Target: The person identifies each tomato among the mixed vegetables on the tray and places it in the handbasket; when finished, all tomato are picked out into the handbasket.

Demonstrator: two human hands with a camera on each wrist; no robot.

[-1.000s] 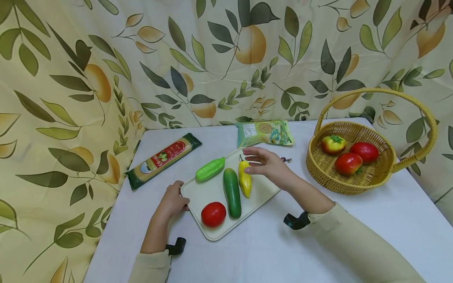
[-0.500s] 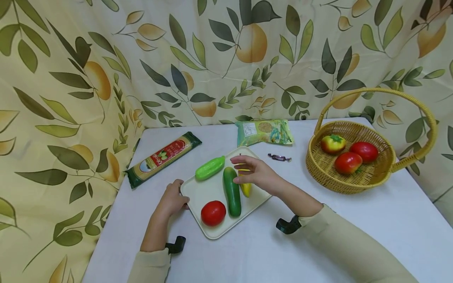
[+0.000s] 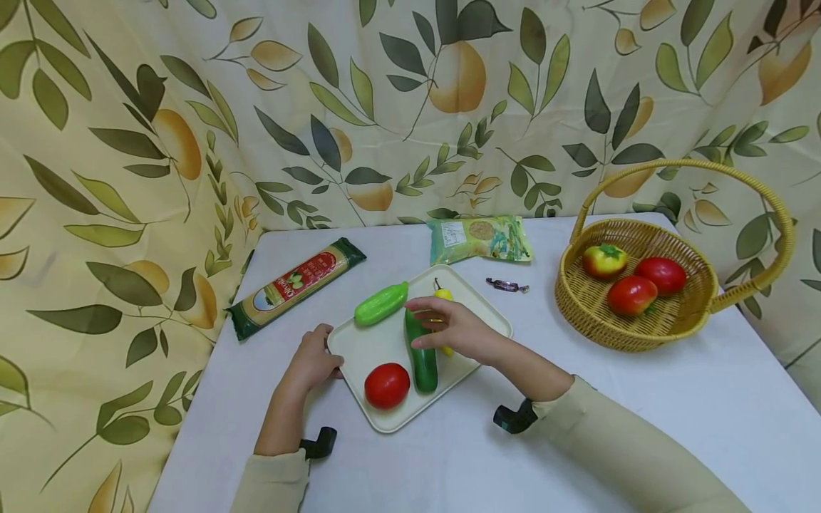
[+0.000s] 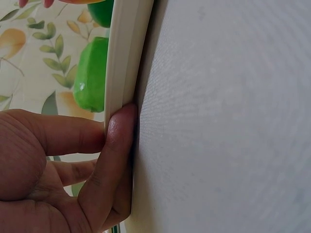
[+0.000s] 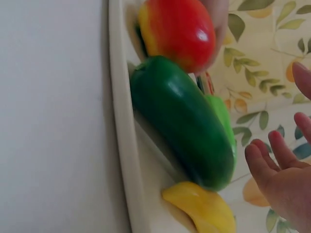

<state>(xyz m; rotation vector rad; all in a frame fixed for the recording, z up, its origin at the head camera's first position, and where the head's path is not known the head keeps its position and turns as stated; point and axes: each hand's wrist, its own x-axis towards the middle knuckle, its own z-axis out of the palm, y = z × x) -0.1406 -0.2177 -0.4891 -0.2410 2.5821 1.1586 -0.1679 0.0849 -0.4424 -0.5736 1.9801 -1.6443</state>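
At the left corner of a cream tray (image 3: pixel 349 353), my left hand (image 3: pixel 313 362) grips the rim. In the left wrist view its fingers (image 4: pixel 121 124) pinch the tray's edge close against the table. My right hand (image 3: pixel 458 331) hovers over the tray with fingers spread and nothing in them. Beneath it lie a dark green cucumber (image 3: pixel 425 370) and a yellow pepper (image 3: pixel 442 293), both partly covered by the hand in the head view. A light green ridged vegetable (image 3: pixel 381 305) lies toward the tray's back left. Near the front corner sits a red tomato (image 3: pixel 387 385), which shows a yellow patch in the right wrist view.
A wicker basket (image 3: pixel 564 296) with a tall handle holds several red and yellow fruits (image 3: pixel 631 295) at the right. A wrapped candy (image 3: pixel 507 286) lies beyond the tray. Behind are a green bag (image 3: pixel 481 240) and, leftward, a long packet (image 3: pixel 296 288). A patterned curtain (image 3: pixel 398 107) encloses the table.
My right hand has moved left and slightly toward me, from over the yellow pepper to over the cucumber, uncovering the candy. The left hand and the tray have stayed in place.
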